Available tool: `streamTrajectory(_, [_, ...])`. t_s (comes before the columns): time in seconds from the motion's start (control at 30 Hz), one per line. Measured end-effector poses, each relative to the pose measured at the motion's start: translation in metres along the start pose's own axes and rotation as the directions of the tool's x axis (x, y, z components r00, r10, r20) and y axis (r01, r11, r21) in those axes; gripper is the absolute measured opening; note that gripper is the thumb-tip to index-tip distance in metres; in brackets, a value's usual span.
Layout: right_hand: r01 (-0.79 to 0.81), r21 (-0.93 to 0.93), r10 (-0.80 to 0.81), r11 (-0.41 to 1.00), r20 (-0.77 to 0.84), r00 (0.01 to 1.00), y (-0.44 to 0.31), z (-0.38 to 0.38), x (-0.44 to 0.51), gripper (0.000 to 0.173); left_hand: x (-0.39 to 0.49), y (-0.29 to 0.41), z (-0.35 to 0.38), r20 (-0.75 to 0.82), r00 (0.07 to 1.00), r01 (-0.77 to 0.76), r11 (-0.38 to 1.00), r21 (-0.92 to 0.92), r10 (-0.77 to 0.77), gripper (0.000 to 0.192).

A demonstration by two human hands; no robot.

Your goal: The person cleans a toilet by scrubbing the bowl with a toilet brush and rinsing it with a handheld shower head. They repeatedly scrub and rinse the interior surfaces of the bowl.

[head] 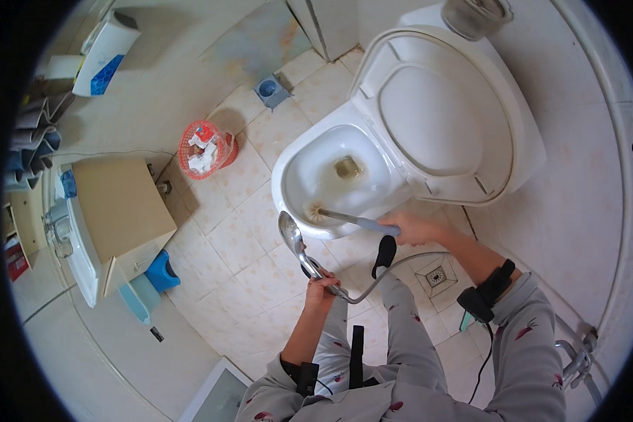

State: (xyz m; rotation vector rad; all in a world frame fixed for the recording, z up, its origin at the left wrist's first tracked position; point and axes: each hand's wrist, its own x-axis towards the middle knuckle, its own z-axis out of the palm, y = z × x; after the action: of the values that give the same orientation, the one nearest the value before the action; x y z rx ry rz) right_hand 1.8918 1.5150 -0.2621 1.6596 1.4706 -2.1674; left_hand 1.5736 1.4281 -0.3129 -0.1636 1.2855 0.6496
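My left hand (322,290) grips the handle of a chrome handheld shower head (291,232), whose head reaches the near left rim of the white toilet bowl (278,182). A grey metal hose (372,285) runs from it to the right. My right hand (414,229) is closed around the grey-blue handle of a toilet brush (343,216). The brush's bristles rest against the inner near wall of the bowl. Yellowish-brown water lies in the bowl's drain. Behind the bowl, the toilet lid and seat (438,121) are raised.
A red wastebasket (226,153) with paper and a blue brush holder (270,90) stand on the tiled floor beyond the bowl. Left are a vanity cabinet (121,205) and blue basins (140,300). A floor drain (436,276) and wall faucet (577,364) lie right.
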Motion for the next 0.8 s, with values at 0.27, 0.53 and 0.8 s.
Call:
streamTrajectory(0.27, [0.030, 0.526, 0.032, 0.850, -0.109, 0.993, 0.015, 0.002, 0.025, 0.067, -0.004, -0.003, 0.012, -0.021, 0.999, -0.023, 0.992, 0.123, 0.026, 0.027])
streamTrajectory(0.53, [0.248, -0.174, -0.255, 0.953, -0.017, 0.967, 0.019, -0.009, 0.005, 0.067, -0.006, -0.003, 0.017, -0.057, 0.998, 0.008, 0.991, 0.131, 0.000, 0.028])
streamTrajectory(0.8, [0.119, 0.327, -0.060, 0.938, -0.185, 0.981, 0.007, 0.038, 0.017, 0.066, -0.008, -0.004, 0.017, -0.029, 1.000, 0.006, 0.993, 0.117, -0.003, 0.028])
